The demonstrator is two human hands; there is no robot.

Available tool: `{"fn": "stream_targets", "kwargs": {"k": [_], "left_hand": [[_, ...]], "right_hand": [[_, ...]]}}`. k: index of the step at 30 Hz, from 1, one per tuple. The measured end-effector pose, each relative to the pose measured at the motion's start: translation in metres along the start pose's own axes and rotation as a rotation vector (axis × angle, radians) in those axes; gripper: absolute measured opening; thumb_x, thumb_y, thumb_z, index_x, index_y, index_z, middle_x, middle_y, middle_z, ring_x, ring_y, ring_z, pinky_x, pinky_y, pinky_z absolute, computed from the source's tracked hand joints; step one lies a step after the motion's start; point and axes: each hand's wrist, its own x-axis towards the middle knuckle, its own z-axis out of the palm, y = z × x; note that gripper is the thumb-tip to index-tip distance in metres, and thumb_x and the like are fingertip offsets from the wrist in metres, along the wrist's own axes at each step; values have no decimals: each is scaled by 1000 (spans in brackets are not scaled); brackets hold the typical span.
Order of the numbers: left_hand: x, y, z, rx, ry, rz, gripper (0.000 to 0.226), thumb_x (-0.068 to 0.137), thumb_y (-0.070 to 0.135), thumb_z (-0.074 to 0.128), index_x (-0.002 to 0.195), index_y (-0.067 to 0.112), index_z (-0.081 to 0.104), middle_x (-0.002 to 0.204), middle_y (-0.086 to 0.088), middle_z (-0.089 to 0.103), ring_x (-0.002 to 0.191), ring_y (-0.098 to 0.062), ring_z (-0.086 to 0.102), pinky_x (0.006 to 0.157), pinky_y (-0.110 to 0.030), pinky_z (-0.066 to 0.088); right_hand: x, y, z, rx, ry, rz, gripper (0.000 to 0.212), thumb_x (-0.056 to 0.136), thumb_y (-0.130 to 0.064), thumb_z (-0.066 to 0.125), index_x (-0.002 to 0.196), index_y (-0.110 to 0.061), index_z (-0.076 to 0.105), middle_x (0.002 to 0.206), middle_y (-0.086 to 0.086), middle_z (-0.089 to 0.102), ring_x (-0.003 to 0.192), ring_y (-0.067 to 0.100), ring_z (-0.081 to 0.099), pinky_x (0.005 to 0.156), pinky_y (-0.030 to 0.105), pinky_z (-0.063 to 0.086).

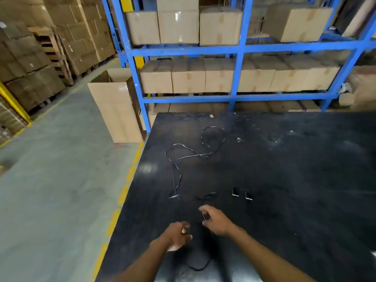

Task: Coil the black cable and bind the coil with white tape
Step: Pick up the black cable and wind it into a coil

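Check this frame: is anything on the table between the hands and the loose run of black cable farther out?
Nothing visible blocks it. The right hand already pinches the black cable, the left hand is beside it, and the bare black table lies between them and the far loops.

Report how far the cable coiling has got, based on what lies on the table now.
Barely started. Done: nothing bound; no finished coil shows. In hand: the right hand pinches a stretch of the thin black cable, and the left hand is curled near it, though whether it grips the cable is unclear. Left: most of the cable sprawls in loose loops across the black table. White tape is not clearly visible.
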Motion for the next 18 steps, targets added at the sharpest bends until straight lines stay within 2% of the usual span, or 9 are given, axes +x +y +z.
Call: {"fn": "stream_targets", "kwargs": {"k": [2, 4, 6, 8, 11, 13, 14, 16, 18], "left_hand": [[0, -6, 23, 107, -34, 20, 42, 88, 32, 63, 127, 16, 57, 128, -7, 61, 115, -24, 58, 95, -29, 46], [-10, -10, 41, 262, -72, 28, 48, 88, 32, 61, 134, 19, 54, 135, -9, 54, 122, -27, 51, 101, -33, 42], [-14, -16, 61, 405, -42, 57, 50, 89, 32, 59, 137, 22, 49, 139, -7, 45, 127, -29, 41, 104, -37, 39], [-18, -16, 69, 465, 33, 56, 43, 90, 28, 59, 132, 22, 52, 137, -4, 43, 128, -26, 37, 98, -39, 43], [-24, -20, 78, 580, 93, 93, 31, 92, 23, 56, 122, 17, 58, 131, -3, 52, 125, -25, 40, 90, -37, 45], [-30, -26, 79, 531, 91, 82, 22, 92, 21, 56, 112, 18, 64, 122, -3, 60, 120, -25, 46, 88, -37, 46], [-32, -29, 78, 431, 99, 48, 17, 90, 20, 56, 103, 19, 67, 116, -3, 64, 115, -24, 50, 88, -38, 47], [-37, -32, 72, 166, 142, -42, 9, 88, 20, 58, 90, 22, 67, 103, -3, 70, 102, -24, 61, 84, -37, 51], [-41, -33, 59, -24, 166, -53, 12, 85, 13, 58, 82, 23, 65, 83, 0, 73, 89, -20, 66, 80, -33, 51]], "right_hand": [[-3, 13, 13, -84, -60, 13, 41, 91, -5, 58, 132, -11, 55, 137, 8, 59, 122, 19, 57, 102, 24, 41], [-14, 22, 27, -120, -106, 33, 37, 89, -2, 57, 126, -9, 61, 130, 8, 65, 122, 21, 59, 100, 23, 42], [-24, 31, 44, -141, -141, 30, 38, 88, 2, 56, 124, -7, 63, 130, 9, 65, 123, 22, 58, 100, 21, 39], [-32, 37, 55, -188, -115, 8, 40, 87, 5, 52, 122, -7, 65, 130, 10, 62, 124, 24, 53, 102, 19, 34], [-41, 49, 68, -263, -68, -40, 42, 86, 6, 50, 119, -13, 67, 126, 9, 57, 122, 25, 47, 103, 20, 32], [-46, 54, 74, -299, -73, -63, 44, 86, 7, 50, 120, -17, 66, 124, 7, 55, 121, 24, 45, 103, 21, 33], [-48, 56, 77, -313, -69, -61, 43, 87, 4, 52, 120, -19, 66, 124, 5, 55, 121, 23, 45, 104, 24, 35], [-51, 59, 79, -360, -55, -51, 33, 91, -10, 56, 118, -26, 66, 123, 0, 56, 122, 21, 44, 103, 33, 36], [-53, 61, 80, -396, -40, -52, 25, 94, -25, 57, 118, -31, 64, 123, -4, 58, 122, 19, 44, 99, 35, 32]]}}
